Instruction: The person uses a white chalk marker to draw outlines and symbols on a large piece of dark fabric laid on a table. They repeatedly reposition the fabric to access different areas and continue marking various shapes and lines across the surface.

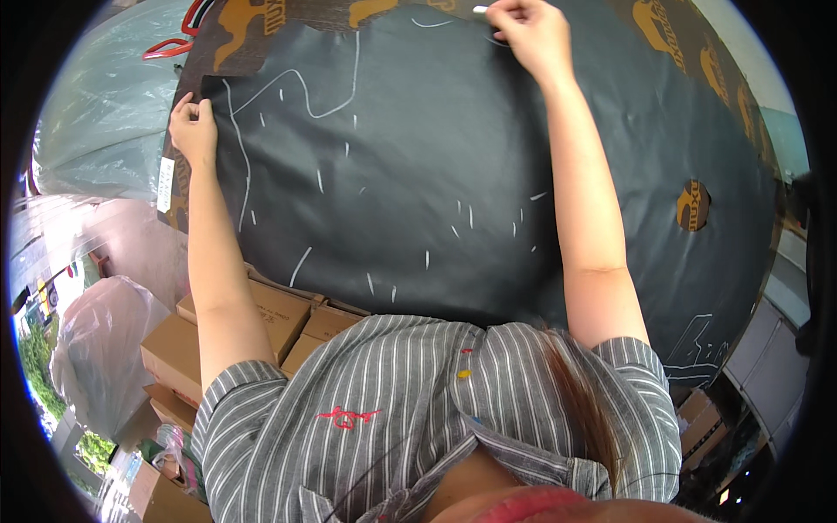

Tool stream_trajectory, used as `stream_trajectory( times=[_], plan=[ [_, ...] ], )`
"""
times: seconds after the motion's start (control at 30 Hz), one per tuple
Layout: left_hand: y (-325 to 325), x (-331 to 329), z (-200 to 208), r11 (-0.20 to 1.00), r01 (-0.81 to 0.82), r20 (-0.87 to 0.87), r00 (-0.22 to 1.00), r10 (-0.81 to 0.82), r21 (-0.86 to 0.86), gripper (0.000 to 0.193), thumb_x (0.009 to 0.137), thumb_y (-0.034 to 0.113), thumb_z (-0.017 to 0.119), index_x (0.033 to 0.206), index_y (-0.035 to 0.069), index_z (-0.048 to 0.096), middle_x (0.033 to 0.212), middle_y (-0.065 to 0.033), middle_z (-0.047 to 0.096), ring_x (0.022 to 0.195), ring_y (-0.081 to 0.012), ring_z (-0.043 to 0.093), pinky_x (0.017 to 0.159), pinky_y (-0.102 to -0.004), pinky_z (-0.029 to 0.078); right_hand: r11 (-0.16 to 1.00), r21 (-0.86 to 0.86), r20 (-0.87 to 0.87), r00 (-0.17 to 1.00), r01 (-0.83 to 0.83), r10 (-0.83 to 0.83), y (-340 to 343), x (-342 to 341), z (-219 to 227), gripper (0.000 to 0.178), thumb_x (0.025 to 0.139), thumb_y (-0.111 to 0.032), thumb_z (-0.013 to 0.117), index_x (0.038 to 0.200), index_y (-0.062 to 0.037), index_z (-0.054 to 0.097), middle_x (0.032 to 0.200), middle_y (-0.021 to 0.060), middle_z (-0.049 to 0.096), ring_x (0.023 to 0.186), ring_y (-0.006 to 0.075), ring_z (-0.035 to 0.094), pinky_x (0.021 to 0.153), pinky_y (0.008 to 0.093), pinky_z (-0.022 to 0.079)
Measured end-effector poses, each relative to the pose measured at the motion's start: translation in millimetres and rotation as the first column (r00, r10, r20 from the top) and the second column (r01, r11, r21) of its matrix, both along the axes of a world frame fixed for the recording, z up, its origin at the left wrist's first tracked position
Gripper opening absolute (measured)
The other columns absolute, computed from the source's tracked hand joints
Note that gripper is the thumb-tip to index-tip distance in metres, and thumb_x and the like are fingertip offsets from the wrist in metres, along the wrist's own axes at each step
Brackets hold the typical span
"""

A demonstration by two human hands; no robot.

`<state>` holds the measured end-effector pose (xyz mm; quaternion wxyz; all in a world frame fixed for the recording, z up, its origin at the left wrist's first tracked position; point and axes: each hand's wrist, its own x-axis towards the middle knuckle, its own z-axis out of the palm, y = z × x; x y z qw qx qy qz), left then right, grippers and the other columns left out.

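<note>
If loose, the black sheet (401, 166) could shift mid-stroke, as the right hand (534, 37) pinches chalk (480, 10) near its far edge and the left hand (193, 129) curls fingers by its left edge, grip unclear.

A broad table (301, 16) fills the far side, its dark brown top printed with orange-yellow animal shapes. Beyond its left edge bulges a large, pale green plastic bag (105, 122). Below that, near a pale pinkish surface (148, 235), sits a cloudy white plastic bag (109, 349). Brown cardboard boxes (231, 322) are stacked below the table's near left edge. Strong daylight comes from the far left, where green leaves (39, 349) show. At the upper right stands a pale wall (741, 35), greenish lower down. Pale panels (767, 340) with dark seams lie at the right; whether floor or furniture is unclear.
</note>
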<state>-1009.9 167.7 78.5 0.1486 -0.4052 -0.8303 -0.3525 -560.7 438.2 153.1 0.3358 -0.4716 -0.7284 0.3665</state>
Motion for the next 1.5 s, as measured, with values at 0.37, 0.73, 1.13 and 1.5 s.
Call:
stream_trajectory(
  times=[0.37, 0.73, 1.13, 1.5],
  plan=[
    [-1, -2, 2, 0.999, 0.009, 0.03, 1.0, -0.007, -0.043, 0.032, 0.084, 0.025, 0.069, 0.064, 0.005, 0.053, 0.125, -0.0091, 0.069, 0.113, -0.0305, 0.061, 0.1, -0.0416, 0.043, 0.96, -0.143, -0.159, 0.951, 0.242, -0.264, 7, 111, -2, 0.017, 0.089, -0.012, 0.075, 0.098, 0.0022, 0.073, 0.085, 0.006, 0.071, 0.075, 0.0107, 0.067, 0.071, 0.0239, 0.056],
    [-5, -5, 2, 0.999, 0.007, -0.001, 1.0, -0.007, -0.041, 0.032, 0.083, 0.026, 0.07, 0.064, 0.006, 0.054, 0.123, -0.0073, 0.07, 0.111, -0.0305, 0.062, 0.099, -0.0418, 0.044, 0.987, 0.079, 0.1, 0.984, 0.142, -0.149, 44, 115, -13, 0.015, 0.081, -0.022, 0.075, 0.088, -0.0082, 0.077, 0.073, -0.001, 0.071, 0.067, 0.0094, 0.064, 0.065, 0.027, 0.051],
    [-3, 2, 4, 1.0, 0.011, 0.014, 1.0, -0.011, -0.011, 0.032, 0.08, 0.025, 0.071, 0.062, 0.003, 0.059, 0.117, -0.0137, 0.072, 0.108, -0.0302, 0.066, 0.094, -0.0411, 0.047, 0.962, -0.226, -0.133, 0.983, -0.152, 0.124, -95, 63, 3, 0.011, 0.084, -0.012, 0.073, 0.083, -0.0018, 0.07, 0.071, -0.0025, 0.066, 0.064, 0.0027, 0.055, 0.06, 0.0211, 0.045],
    [-3, -3, -5, 0.998, 0.003, 0.054, 0.999, 0.0, -0.057, 0.033, 0.084, 0.031, 0.071, 0.066, 0.006, 0.061, 0.128, -0.0053, 0.068, 0.113, -0.0264, 0.063, 0.098, -0.037, 0.044, 0.968, -0.244, -0.339, 0.93, 0.058, -0.141, -140, 99, 11, 0.01, 0.087, -0.008, 0.076, 0.09, -0.0013, 0.069, 0.079, 0.0019, 0.069, 0.073, 0.0088, 0.063, 0.068, 0.0241, 0.051]
  ],
)
